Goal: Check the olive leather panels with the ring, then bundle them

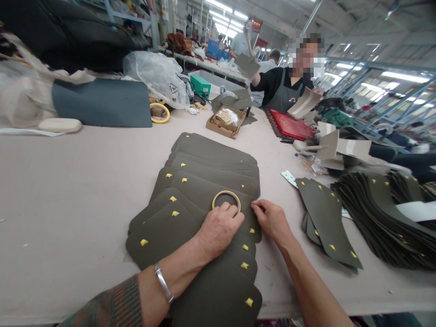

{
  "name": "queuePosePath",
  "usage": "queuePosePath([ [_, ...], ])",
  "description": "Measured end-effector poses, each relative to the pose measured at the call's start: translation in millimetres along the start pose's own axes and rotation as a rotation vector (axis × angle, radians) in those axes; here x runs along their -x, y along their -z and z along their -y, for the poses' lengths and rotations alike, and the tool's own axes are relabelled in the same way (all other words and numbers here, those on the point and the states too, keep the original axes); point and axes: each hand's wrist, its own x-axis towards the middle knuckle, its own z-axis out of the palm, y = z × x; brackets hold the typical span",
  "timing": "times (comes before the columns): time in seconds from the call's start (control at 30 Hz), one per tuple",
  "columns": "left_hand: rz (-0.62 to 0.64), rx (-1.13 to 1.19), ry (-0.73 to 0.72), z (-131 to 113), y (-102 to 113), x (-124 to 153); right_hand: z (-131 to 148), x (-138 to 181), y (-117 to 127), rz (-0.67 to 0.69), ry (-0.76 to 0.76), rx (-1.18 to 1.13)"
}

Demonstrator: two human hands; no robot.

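Observation:
My left hand [220, 231] is closed around the near side of a narrow roll of yellow tape [226, 192], just above a fanned-out row of dark olive panels [207, 159]. Small yellow tape pieces [175, 213] stick to the panels near their corners on both sides. At the right edge of the row, my right hand [270, 220] is closed in a pinch, thumb against forefinger. Whatever lies between those fingertips is too small to make out. Beneath my left forearm, the lower panels are partly hidden.
To the right lie a few loose taped panels [327, 213] and a thick stack of panels [381, 218]. Farther back are a cardboard box [223, 129], a red padded piece [291, 125], another tape roll [166, 113] and a blue-grey sheet [102, 102]. A co-worker [282, 88] handles panels across the table.

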Motion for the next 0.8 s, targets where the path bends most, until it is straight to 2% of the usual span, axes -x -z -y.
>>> queuePosePath([
  [0.1,0.002,-0.01,0.032,-0.5,2.7,1.2,3.6,-1.0,-2.2,-0.007,-0.232,-0.036],
  [0.27,0.018,-0.035,0.087,0.9,8.3,3.5,5.2,1.0,-6.0,-0.014,-0.299,-0.002],
  [0.5,0.037,-0.062,0.113,1.6,10.8,4.0,5.0,8.3,7.6,0.054,-0.229,0.001],
  [0.67,0.017,-0.051,0.098,4.1,8.4,5.7,9.3,9.0,12.0,-0.071,-0.09,-0.029],
  [0.8,-0.002,-0.034,0.111,5.8,12.4,8.7,13.3,9.2,9.1,-0.01,-0.133,-0.003],
])
